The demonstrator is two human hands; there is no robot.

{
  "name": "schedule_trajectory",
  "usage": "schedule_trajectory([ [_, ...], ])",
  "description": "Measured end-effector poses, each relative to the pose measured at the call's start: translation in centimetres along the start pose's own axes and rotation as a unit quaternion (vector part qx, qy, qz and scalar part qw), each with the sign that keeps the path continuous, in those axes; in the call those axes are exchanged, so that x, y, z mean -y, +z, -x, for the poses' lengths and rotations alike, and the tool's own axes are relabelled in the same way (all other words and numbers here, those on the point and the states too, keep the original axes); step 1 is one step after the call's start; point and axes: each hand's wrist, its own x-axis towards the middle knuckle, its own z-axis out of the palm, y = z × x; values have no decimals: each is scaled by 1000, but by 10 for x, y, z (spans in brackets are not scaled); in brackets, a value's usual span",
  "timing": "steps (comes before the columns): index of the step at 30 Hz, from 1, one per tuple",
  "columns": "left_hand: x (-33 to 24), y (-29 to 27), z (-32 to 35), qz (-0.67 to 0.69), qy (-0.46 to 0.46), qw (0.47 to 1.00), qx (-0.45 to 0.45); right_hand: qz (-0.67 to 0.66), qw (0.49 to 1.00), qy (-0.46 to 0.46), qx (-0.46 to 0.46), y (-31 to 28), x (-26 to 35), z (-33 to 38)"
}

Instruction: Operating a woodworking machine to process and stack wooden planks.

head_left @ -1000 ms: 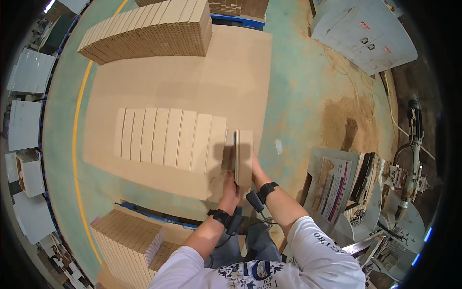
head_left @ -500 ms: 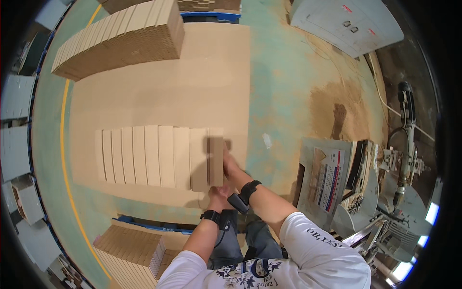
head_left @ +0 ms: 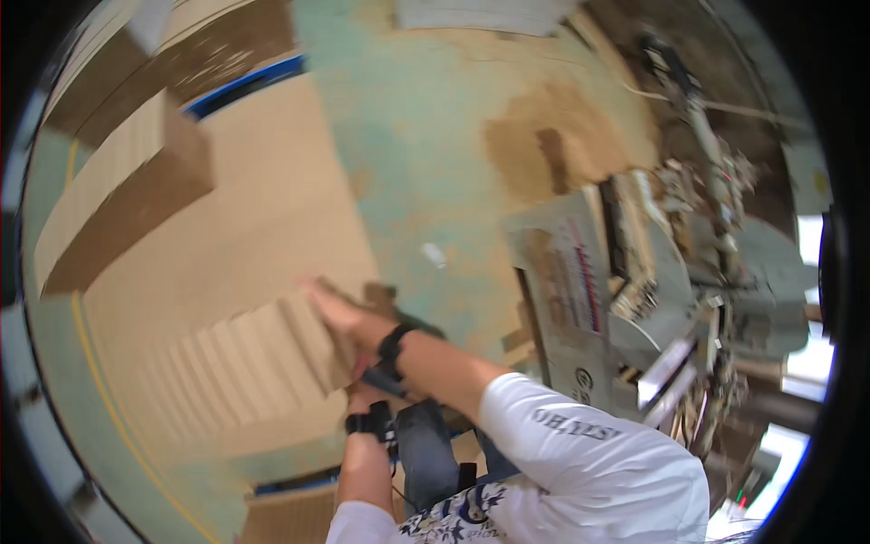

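Note:
A row of tan cardboard blocks (head_left: 231, 370) stands side by side on a large flat cardboard sheet (head_left: 272, 172), blurred by motion. My right hand (head_left: 343, 317) lies along the right end of the row, its fingers stretched out toward the far corner of the end block (head_left: 313, 340). Low at the same end, my left hand (head_left: 361, 390) is by the near corner. Its fingers are mostly hidden and smeared. Both wrists wear black straps with small devices.
Another curved-looking row of cardboard blocks (head_left: 118, 199) stands at the far left. Behind it are a blue pallet (head_left: 245, 86) and more stacked cardboard (head_left: 217, 50). Machinery (head_left: 716, 227) and a grey panel (head_left: 566, 281) stand on the right. Further cardboard (head_left: 294, 517) is near my legs.
My view has turned and shifted right, so the rows now slant and sit further left. My right hand now shows more fully against the end block; my left hand stays at its near corner.

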Motion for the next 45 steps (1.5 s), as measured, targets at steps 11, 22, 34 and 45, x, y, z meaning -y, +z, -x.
schedule_trajectory([
  [11,48,-23,40,582,-328,735,-116,-29,997,73,-27,-3,15,86],
  [22,19,42,73,613,-396,665,157,-8,984,-39,-175,-121,-4,374],
  [34,-165,111,60,511,-368,745,221,568,584,-43,-579,-271,-55,609],
  [45,-353,247,102,141,-202,926,284,372,800,23,-471,-278,-91,747],
])
